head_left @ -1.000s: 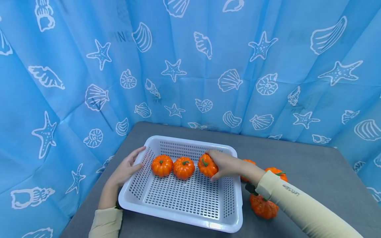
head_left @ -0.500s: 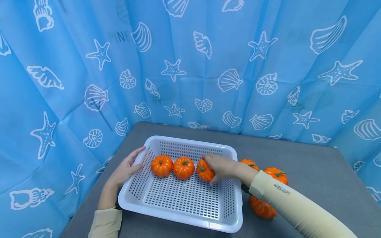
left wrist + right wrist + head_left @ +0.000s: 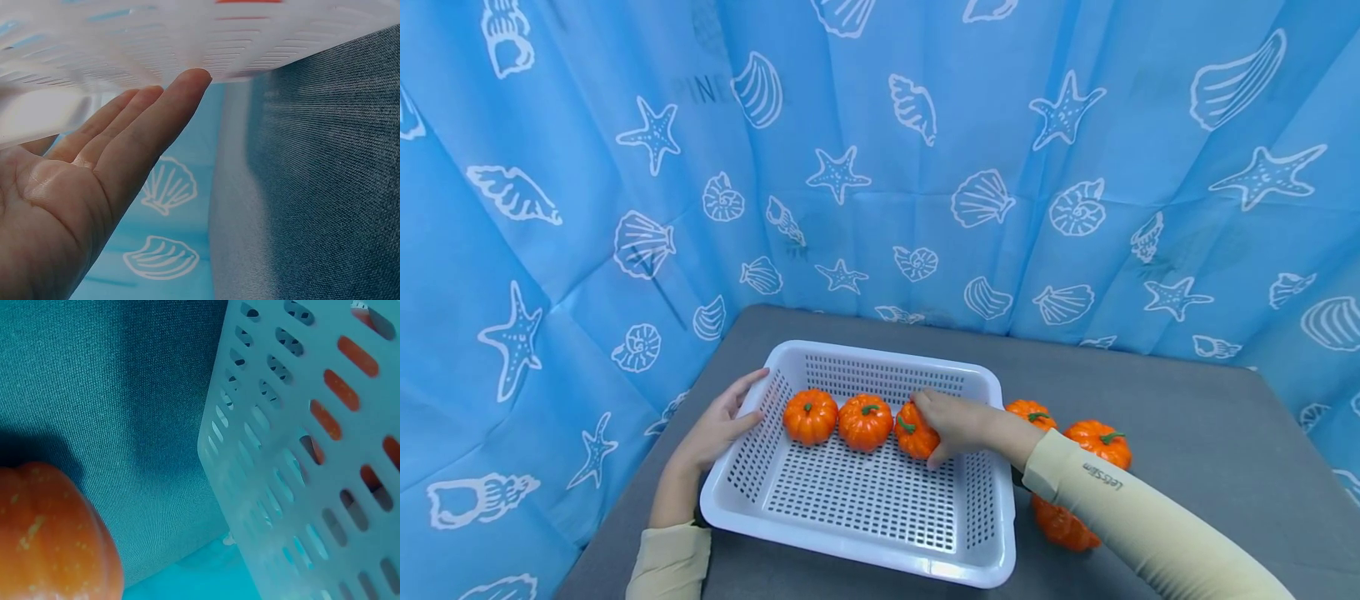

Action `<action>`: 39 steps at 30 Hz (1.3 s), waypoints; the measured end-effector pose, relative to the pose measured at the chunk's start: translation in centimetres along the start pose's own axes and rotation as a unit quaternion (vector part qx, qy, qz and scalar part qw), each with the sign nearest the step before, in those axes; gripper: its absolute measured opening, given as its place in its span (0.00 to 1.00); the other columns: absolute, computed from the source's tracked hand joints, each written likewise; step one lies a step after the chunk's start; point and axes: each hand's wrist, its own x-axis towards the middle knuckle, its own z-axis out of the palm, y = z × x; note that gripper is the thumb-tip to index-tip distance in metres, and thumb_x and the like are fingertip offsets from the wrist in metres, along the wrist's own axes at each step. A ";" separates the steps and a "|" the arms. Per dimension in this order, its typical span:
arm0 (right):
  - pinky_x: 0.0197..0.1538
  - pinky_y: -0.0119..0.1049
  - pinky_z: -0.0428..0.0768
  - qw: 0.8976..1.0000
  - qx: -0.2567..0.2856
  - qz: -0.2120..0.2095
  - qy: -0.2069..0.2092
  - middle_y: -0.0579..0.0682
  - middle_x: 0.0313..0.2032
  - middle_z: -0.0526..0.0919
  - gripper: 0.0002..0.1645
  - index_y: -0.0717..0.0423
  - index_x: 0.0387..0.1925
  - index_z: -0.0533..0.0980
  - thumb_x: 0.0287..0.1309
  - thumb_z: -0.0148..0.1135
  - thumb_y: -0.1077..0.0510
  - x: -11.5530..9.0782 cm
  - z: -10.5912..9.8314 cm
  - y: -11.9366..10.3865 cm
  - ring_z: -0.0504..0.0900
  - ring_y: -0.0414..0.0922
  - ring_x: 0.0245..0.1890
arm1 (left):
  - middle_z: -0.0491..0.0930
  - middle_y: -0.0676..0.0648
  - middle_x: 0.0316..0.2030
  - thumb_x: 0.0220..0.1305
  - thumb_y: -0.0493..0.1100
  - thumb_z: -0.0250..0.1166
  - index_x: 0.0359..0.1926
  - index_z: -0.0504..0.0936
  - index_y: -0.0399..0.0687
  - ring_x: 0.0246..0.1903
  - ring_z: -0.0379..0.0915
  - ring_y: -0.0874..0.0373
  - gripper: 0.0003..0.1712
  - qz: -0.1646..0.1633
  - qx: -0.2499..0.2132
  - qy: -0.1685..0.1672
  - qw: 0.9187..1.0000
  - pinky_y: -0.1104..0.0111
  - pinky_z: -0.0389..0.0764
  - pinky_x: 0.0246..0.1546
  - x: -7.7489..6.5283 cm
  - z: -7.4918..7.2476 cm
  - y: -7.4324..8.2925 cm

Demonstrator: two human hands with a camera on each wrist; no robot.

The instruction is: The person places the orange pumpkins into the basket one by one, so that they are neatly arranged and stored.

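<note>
A white perforated plastic basket [image 3: 857, 546] stands on the table with three orange toy pumpkins in a row along its far side. The left pumpkin [image 3: 810, 417] and middle pumpkin [image 3: 865, 422] sit side by side. My right hand [image 3: 958, 427] grips the rightmost pumpkin [image 3: 916, 432], beside the middle one, its green stem tilted left. On the basket's left side my left hand [image 3: 718, 429] holds the rim, thumb over it. In the left wrist view, that hand's fingers [image 3: 150, 128] extend straight along the basket's outer wall.
Right of the basket, more pumpkins lie on the grey table [image 3: 1187, 442]: one by the rim [image 3: 1028, 412], one further right [image 3: 1099, 442], one nearer [image 3: 1063, 523], partly hidden by the right sleeve. A blue shell-patterned curtain [image 3: 880, 167] hangs behind and at left.
My right hand has shifted slightly left and down with its pumpkin, whose stem tilts more to the left. My left hand and the basket have stayed in place.
</note>
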 end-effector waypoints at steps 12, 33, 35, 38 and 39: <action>0.65 0.44 0.70 1.000 -0.003 0.012 -0.002 0.55 0.62 0.68 0.63 0.61 0.68 0.54 0.36 0.77 0.40 -0.1 0.1 -0.2 0.72 0.46 0.56 | 0.56 0.30 0.66 0.69 0.37 0.54 0.73 0.48 0.55 0.49 0.73 0.29 0.37 0.003 -0.001 -0.001 1.000 0.49 0.84 0.34 0.1 0.1 -0.2; 0.59 0.42 0.75 0.993 -0.108 0.048 0.021 0.55 0.48 0.74 0.57 0.60 0.55 0.66 0.28 0.74 0.30 -0.5 0.0 -0.6 0.74 0.47 0.45 | 0.55 0.30 0.66 0.69 0.37 0.54 0.74 0.47 0.54 0.50 0.72 0.28 0.38 -0.002 -0.004 0.003 1.000 0.49 0.83 0.34 0.0 0.2 0.2; 0.57 0.42 0.76 0.991 -0.122 0.059 0.020 0.54 0.45 0.76 0.55 0.60 0.52 0.68 0.26 0.74 0.30 -0.5 -0.2 -0.6 0.74 0.47 0.42 | 0.55 0.30 0.66 0.69 0.37 0.54 0.74 0.47 0.54 0.50 0.72 0.28 0.38 -0.001 -0.004 0.003 1.000 0.49 0.83 0.34 0.0 0.2 0.2; 0.57 0.43 0.77 0.987 -0.141 0.072 0.016 0.54 0.44 0.77 0.55 0.60 0.51 0.71 0.23 0.75 0.30 -0.5 -0.3 -0.7 0.75 0.47 0.41 | 0.55 0.30 0.67 0.69 0.37 0.54 0.74 0.47 0.54 0.50 0.73 0.28 0.38 0.000 -0.005 0.002 1.000 0.49 0.83 0.34 0.0 0.2 0.2; 0.57 0.43 0.77 0.986 -0.148 0.075 0.014 0.54 0.44 0.78 0.55 0.60 0.50 0.71 0.23 0.75 0.29 -0.6 -0.3 -0.7 0.75 0.47 0.41 | 0.55 0.30 0.67 0.69 0.37 0.54 0.74 0.46 0.54 0.50 0.73 0.28 0.38 0.000 -0.004 0.002 1.000 0.49 0.83 0.34 0.0 0.2 0.2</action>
